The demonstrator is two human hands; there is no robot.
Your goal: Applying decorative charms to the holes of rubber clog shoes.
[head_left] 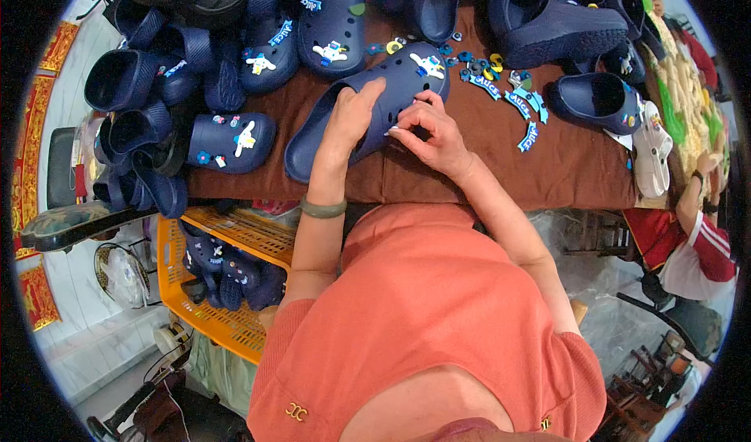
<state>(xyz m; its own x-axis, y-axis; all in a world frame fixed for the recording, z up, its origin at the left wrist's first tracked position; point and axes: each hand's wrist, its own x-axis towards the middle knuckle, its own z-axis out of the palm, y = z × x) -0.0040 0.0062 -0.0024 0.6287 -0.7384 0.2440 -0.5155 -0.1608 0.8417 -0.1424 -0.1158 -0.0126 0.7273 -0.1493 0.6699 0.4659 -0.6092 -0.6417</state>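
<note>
A navy clog (399, 90) lies slantwise on the brown cloth, with a white cartoon charm (426, 65) near its toe. My left hand (356, 117) grips it at the foot opening, thumb on the upper and fingers hidden inside. At the clog's right side, my right hand (434, 133) pinches a small white piece (393, 131) whose shape I cannot make out. Right of the toe lie loose blue banner-shaped charms (519, 104) and a pile of small charms in blue, yellow and white (479, 68).
Navy clogs crowd the table's far side and left, one decorated clog (232, 141) close by. At the right are another navy clog (596, 100) and a white shoe (652, 151). An orange crate (223, 340) of clogs stands below left. Another person's arm (692, 195) shows at far right.
</note>
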